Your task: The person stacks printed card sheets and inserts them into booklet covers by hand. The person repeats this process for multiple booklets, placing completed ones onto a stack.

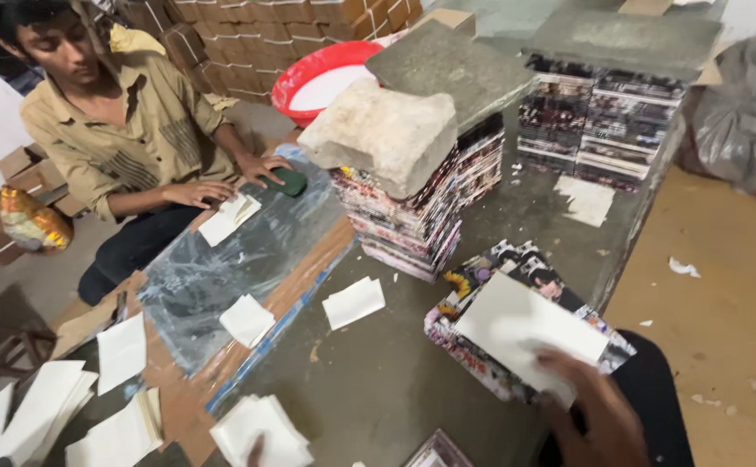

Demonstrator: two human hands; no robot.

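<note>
- Right hand (590, 406) low at frame bottom, blurred; fingers spread flat on the near edge of a white sheet (525, 333), pressing it, not curled round it.
- White sheet lies on top of a short stack of printed booklets (473, 346), directly beyond the hand's fingertips, on the grey table (378, 380).
- Left hand (257, 451) only a fingertip sliver at the bottom edge, far left of the right hand, touching a pile of white paper squares (261, 432); how open it is cannot be told.
- Loose white square (354, 302) left and slightly beyond the right hand, flat on the table.
- Further left: glossy plastic-covered board (239, 259) with another white square (246, 320) on it; more white sheets (41, 415) at far left.
- Beyond the right hand: tall stack of printed booklets (412, 225) weighted by a rough stone block (382, 130) and a flat grey slab (451, 65).
- Beyond and right: second tall stack (598, 130) under another slab (624, 39).
- Far left-beyond: a co-worker in a tan shirt (127, 130), seated, hands on small white papers (229, 216) beside a dark green object (290, 182).
- Red basin (309, 73) behind the stone block.
</note>
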